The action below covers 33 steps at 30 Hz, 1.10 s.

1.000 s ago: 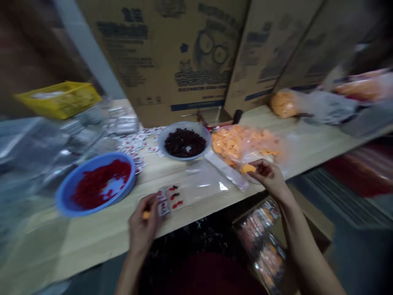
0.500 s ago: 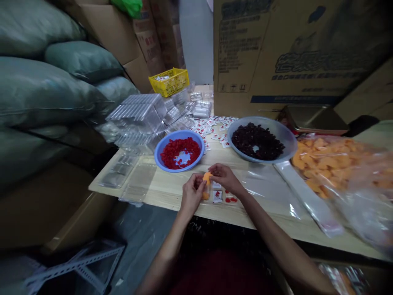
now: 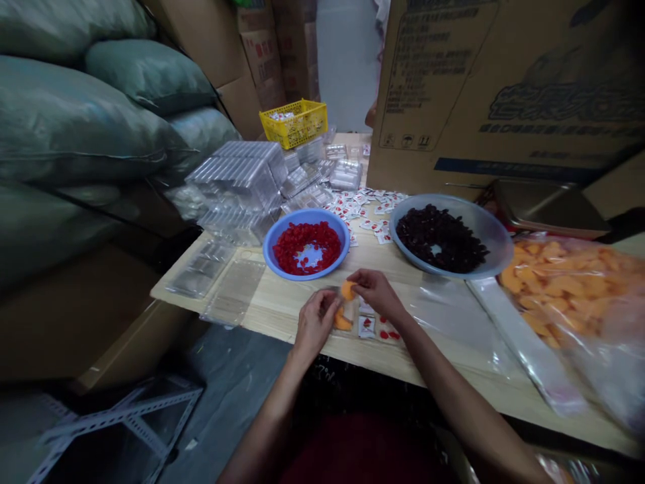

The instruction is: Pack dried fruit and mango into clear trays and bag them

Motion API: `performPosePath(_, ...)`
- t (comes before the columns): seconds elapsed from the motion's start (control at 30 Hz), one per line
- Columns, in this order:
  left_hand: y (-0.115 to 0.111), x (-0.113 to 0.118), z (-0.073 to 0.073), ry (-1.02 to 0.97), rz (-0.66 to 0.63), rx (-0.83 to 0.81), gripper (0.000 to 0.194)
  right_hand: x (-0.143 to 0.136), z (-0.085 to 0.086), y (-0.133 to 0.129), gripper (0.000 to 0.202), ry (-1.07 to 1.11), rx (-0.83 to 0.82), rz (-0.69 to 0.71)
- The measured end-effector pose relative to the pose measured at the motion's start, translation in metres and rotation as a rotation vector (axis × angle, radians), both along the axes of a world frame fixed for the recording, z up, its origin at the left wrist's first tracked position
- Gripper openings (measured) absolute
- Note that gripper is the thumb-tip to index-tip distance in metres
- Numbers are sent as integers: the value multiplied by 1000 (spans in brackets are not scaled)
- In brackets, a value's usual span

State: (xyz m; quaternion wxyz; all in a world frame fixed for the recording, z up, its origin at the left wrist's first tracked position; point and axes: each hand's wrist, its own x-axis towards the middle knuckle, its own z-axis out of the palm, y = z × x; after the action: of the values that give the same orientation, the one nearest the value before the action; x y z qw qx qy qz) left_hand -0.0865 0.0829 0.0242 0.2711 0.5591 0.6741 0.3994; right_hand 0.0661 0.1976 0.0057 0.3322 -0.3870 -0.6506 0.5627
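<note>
Near the table's front edge, my right hand (image 3: 375, 290) pinches an orange piece (image 3: 348, 290) above a clear compartment tray (image 3: 357, 331). On the tray's left side my left hand (image 3: 315, 318) is closed, with thumb and fingertips at its edge beside another orange piece (image 3: 343, 320) lying in the tray. To the right in the same tray are a small white packet (image 3: 367, 327) with a red print and several red pieces (image 3: 390, 333). Behind my hands stands a blue bowl (image 3: 269, 259) of red pieces, and to its right a bowl (image 3: 498, 249) of dark pieces.
Stacked clear trays (image 3: 236, 175) and a yellow basket (image 3: 295, 126) stand at the back left. Loose white packets (image 3: 363, 205) lie behind the bowls. A large carton (image 3: 428, 148) rises behind, and a bag of orange pieces (image 3: 569, 282) lies at the right.
The camera view has shifted, so the table's things sit further right. My hands have moved slightly apart, and the orange piece in my right hand is now separate from the one in the tray.
</note>
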Motion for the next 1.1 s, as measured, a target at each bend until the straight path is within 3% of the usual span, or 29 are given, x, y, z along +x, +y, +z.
performPosePath(0.1,7,3,0,-86,-30,-6,28,-2,-1,-17,19,130,-88,-138)
performPosePath(0.23,18,2,-7,-110,-47,-20,25,-7,-11,-45,21,168,-60,-298)
performPosePath(0.4,22,-8,-6,-52,-77,-35,29,-3,-24,-64,25,203,-84,-330)
performPosePath(0.63,17,1,-1,-160,-127,-72,19,3,-14,-51,24,126,-46,-287)
performPosePath(0.73,13,3,-2,-177,-125,-79,17,5,-13,-41,20,81,-2,-202)
performPosePath(0.83,8,-1,-3,-36,-103,-64,12,4,-11,-27,17,-6,72,-60)
performPosePath(1.03,7,-5,-7,235,-125,-14,7,-16,1,9,29,-333,219,445)
performPosePath(1.1,6,-5,-10,283,-122,-10,6,-23,4,14,33,-382,210,500)
